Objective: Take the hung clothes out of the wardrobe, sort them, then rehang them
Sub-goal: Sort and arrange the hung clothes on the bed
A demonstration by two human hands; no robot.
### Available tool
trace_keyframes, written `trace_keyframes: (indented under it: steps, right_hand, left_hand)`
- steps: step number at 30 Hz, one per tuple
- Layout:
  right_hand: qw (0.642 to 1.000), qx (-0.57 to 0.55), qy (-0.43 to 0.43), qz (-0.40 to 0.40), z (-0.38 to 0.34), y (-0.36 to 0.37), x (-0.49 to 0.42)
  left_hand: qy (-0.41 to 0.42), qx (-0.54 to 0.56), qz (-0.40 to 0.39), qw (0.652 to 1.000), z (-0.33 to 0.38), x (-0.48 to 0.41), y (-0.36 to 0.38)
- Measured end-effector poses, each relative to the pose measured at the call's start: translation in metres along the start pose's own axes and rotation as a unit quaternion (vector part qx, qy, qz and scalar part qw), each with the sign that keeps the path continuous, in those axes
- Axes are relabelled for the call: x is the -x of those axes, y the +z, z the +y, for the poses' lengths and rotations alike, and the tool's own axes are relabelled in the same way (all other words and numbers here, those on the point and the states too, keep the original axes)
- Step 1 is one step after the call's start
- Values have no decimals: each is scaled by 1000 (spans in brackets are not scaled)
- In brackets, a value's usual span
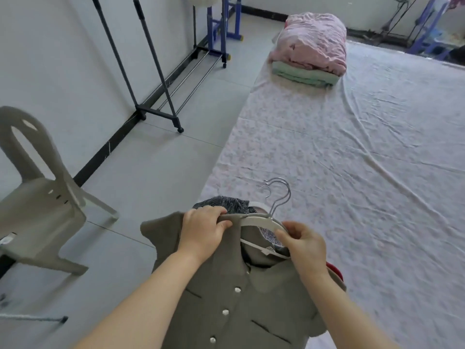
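Head view: my left hand [203, 229] grips the shoulder of the grey shirt [239, 301] over the white hanger [259, 219]; my right hand [303, 244] pinches its other arm. It runs 9 to 3 o'clock between them, hook [280, 195] at 12, over the bed [352, 172].

Bed [352, 147] with folded bedding [312, 46]

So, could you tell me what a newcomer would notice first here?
A grey buttoned shirt on a white hanger fills the bottom centre, left grip on its shoulder, right grip pinching the hanger. At the far end of the bed, a pink bundle sits on folded green bedding.
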State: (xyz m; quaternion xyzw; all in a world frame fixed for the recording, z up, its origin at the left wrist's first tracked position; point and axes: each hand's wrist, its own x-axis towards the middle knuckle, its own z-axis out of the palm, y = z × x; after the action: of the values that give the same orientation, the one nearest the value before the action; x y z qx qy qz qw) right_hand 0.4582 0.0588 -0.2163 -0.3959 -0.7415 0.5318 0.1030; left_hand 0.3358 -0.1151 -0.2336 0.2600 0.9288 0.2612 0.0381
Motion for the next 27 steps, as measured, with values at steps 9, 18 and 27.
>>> trace_keyframes:
  steps: [9, 18, 27]
  right_hand:
    - [997, 68, 24, 18, 38, 32, -122]
    - [963, 247, 93, -55, 122, 75, -142]
    - [945, 301, 94, -86, 104, 56, -56]
  left_hand:
    - [3, -26, -65, 998, -23, -103, 85]
    - [-17, -110, -223, 969, -61, -98, 162]
    - [56, -137, -254, 956, -39, -55, 117]
